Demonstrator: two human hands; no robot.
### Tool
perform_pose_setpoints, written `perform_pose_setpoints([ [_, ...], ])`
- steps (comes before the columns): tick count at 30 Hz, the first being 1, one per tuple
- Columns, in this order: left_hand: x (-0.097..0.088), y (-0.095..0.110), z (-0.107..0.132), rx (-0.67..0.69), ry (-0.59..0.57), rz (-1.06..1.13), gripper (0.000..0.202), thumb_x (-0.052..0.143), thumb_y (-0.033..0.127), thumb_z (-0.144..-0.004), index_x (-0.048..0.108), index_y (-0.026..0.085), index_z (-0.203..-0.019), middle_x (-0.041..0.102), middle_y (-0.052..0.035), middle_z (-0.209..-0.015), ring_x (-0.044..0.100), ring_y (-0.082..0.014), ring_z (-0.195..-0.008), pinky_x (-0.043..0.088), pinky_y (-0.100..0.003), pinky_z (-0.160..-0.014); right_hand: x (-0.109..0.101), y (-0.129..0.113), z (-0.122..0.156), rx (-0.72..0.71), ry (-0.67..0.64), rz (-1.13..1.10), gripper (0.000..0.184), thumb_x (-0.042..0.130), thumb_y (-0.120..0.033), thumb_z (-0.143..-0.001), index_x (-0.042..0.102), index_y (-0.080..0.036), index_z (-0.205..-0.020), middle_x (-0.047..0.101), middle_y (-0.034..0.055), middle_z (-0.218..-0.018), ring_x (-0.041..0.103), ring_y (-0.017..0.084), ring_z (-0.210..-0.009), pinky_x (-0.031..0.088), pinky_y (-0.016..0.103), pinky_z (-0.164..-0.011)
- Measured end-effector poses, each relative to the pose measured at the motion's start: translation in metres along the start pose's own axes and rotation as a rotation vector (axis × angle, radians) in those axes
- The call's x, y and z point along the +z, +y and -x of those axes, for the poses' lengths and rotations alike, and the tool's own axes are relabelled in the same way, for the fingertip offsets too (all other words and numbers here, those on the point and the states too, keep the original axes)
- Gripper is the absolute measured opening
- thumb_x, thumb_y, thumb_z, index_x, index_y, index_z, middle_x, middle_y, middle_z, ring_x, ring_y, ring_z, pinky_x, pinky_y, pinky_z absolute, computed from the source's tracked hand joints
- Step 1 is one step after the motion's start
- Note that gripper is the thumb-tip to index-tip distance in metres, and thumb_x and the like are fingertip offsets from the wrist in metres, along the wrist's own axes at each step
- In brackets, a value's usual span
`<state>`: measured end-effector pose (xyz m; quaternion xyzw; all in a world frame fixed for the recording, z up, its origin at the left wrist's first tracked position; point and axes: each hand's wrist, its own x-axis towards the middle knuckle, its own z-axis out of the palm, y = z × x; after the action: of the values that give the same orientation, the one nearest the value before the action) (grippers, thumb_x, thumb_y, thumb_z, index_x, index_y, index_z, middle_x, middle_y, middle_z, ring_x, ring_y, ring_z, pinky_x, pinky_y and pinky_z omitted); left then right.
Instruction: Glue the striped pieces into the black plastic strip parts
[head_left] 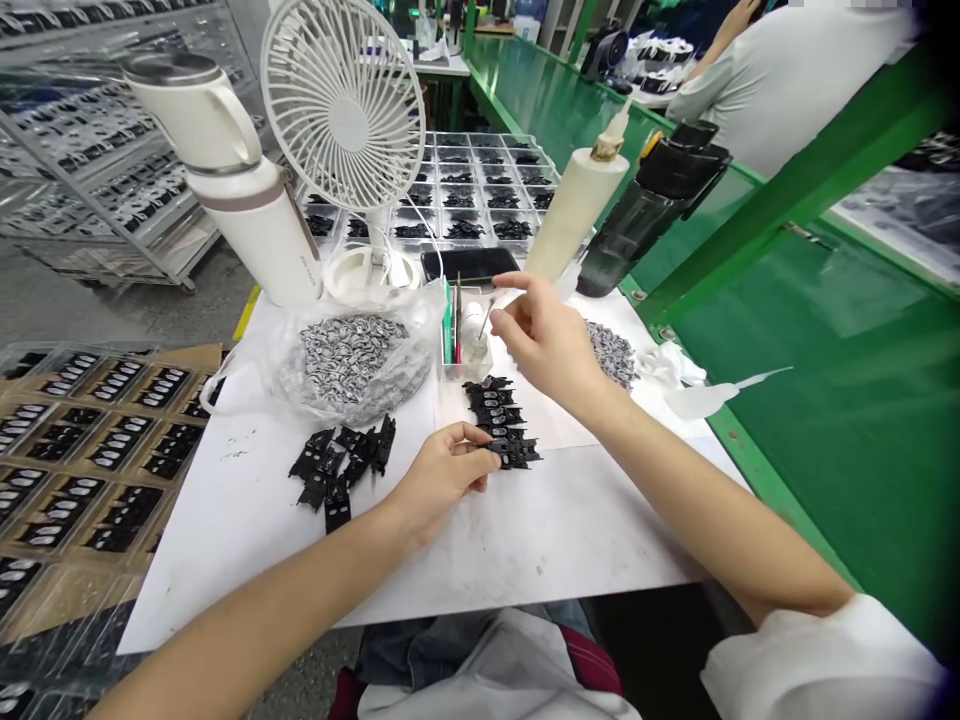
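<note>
My left hand (446,470) pinches the near end of a row of black plastic parts (501,415) on the white table. Some of these parts carry small grey oval pieces. Above the row, my right hand (551,340) is raised with thumb and index finger closed around a thin rod (486,318), whose kind I cannot make out. The rod's lower end reaches over a small clear box (454,371) holding a small white bottle (472,322) and slim upright tools. Left of my left hand lies a loose pile of black plastic parts (326,465).
A plastic bag of small grey pieces (352,355) lies behind the pile; more grey pieces (611,352) lie at right. A fan (349,125), white flask (255,225), phone (469,265), squeeze bottle (574,215) and dark bottle (637,215) line the back. Trays (112,440) stand at left.
</note>
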<state>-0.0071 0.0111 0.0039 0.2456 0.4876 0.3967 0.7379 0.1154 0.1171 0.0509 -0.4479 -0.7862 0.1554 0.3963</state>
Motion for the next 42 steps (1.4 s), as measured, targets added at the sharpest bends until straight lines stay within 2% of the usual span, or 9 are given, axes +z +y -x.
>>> perform_pose_setpoints([
  [2, 0.002, -0.001, -0.001, 0.019, 0.007, -0.034, 0.019, 0.062, 0.016, -0.06, 0.05, 0.016, -0.075, 0.046, 0.0067, -0.054, 0.043, -0.0053, -0.049, 0.033, -0.021, -0.053, 0.002, -0.01, 0.001, -0.008, 0.019, 0.049, 0.034, 0.045, -0.023, -0.083, 0.045, -0.02, -0.116, 0.058, -0.0038, -0.065, 0.051, 0.01, -0.052, 0.037, 0.024, -0.052],
  [4, 0.003, -0.003, -0.001, 0.043, -0.001, -0.084, 0.018, 0.062, 0.016, -0.059, 0.05, 0.017, -0.073, 0.046, 0.0069, -0.052, 0.043, -0.0059, -0.048, 0.033, -0.022, -0.052, 0.008, -0.024, -0.003, -0.109, -0.01, 0.082, 0.028, 0.043, -0.022, -0.084, 0.051, -0.019, -0.11, 0.059, -0.0027, -0.065, 0.052, 0.011, -0.055, 0.037, 0.024, -0.054],
  [10, 0.002, -0.008, -0.002, 0.116, -0.046, -0.193, 0.015, 0.06, 0.016, -0.061, 0.05, 0.018, -0.072, 0.046, 0.0056, -0.053, 0.042, -0.0073, -0.049, 0.03, -0.022, -0.048, 0.068, -0.06, -0.036, -0.491, -0.623, 0.337, 0.025, 0.042, -0.015, -0.081, 0.065, -0.018, -0.09, 0.065, 0.0068, -0.089, 0.057, 0.02, -0.085, 0.038, 0.028, -0.068],
  [14, 0.001, -0.011, -0.003, 0.167, -0.052, -0.183, 0.016, 0.059, 0.012, -0.059, 0.05, 0.017, -0.071, 0.045, 0.0051, -0.054, 0.041, -0.0074, -0.05, 0.03, -0.023, -0.05, 0.105, -0.066, -0.046, -0.501, -0.856, 0.392, 0.024, 0.049, -0.018, -0.076, 0.066, -0.017, -0.092, 0.067, 0.0092, -0.091, 0.059, 0.024, -0.082, 0.039, 0.03, -0.064],
  [17, 0.002, -0.013, -0.003, 0.209, -0.056, -0.156, 0.017, 0.059, 0.009, -0.058, 0.049, 0.017, -0.07, 0.046, 0.0047, -0.055, 0.04, -0.0071, -0.05, 0.029, -0.023, -0.05, 0.114, -0.065, -0.045, -0.457, -0.861, 0.404, 0.021, 0.053, -0.018, -0.072, 0.066, -0.017, -0.088, 0.068, 0.0093, -0.086, 0.061, 0.024, -0.077, 0.039, 0.029, -0.06],
  [25, 0.003, -0.012, 0.0, 0.307, -0.113, -0.119, 0.018, 0.064, 0.013, -0.059, 0.05, 0.016, -0.07, 0.049, 0.0033, -0.059, 0.042, -0.0076, -0.055, 0.031, -0.022, -0.052, 0.108, -0.056, -0.05, -0.35, -0.781, 0.325, 0.017, 0.05, -0.024, -0.078, 0.062, -0.021, -0.089, 0.068, 0.0022, -0.088, 0.059, 0.017, -0.078, 0.038, 0.024, -0.06],
  [29, 0.001, -0.01, -0.001, 0.329, -0.097, -0.087, 0.018, 0.065, 0.017, -0.06, 0.05, 0.016, -0.071, 0.05, 0.0037, -0.059, 0.044, -0.0078, -0.055, 0.034, -0.022, -0.053, 0.107, -0.056, -0.055, -0.339, -0.739, 0.345, 0.02, 0.046, -0.02, -0.08, 0.06, -0.016, -0.093, 0.066, 0.0075, -0.097, 0.058, 0.018, -0.084, 0.04, 0.025, -0.066],
  [35, 0.002, -0.012, -0.005, 0.323, -0.094, -0.05, 0.021, 0.066, 0.019, -0.059, 0.051, 0.015, -0.073, 0.051, 0.0043, -0.057, 0.045, -0.0075, -0.054, 0.037, -0.022, -0.053, 0.112, -0.053, -0.056, -0.424, -0.845, 0.397, 0.021, 0.053, -0.014, -0.072, 0.065, -0.018, -0.09, 0.069, 0.0047, -0.092, 0.06, 0.02, -0.082, 0.043, 0.027, -0.068],
  [42, 0.0, -0.015, -0.006, 0.317, -0.109, -0.045, 0.022, 0.069, 0.021, -0.06, 0.054, 0.014, -0.075, 0.054, 0.0025, -0.06, 0.048, -0.0078, -0.055, 0.038, -0.022, -0.054, 0.114, -0.052, -0.052, -0.507, -0.801, 0.465, 0.023, 0.043, -0.012, -0.078, 0.064, -0.012, -0.087, 0.067, 0.0111, -0.094, 0.061, 0.021, -0.083, 0.045, 0.03, -0.071],
])
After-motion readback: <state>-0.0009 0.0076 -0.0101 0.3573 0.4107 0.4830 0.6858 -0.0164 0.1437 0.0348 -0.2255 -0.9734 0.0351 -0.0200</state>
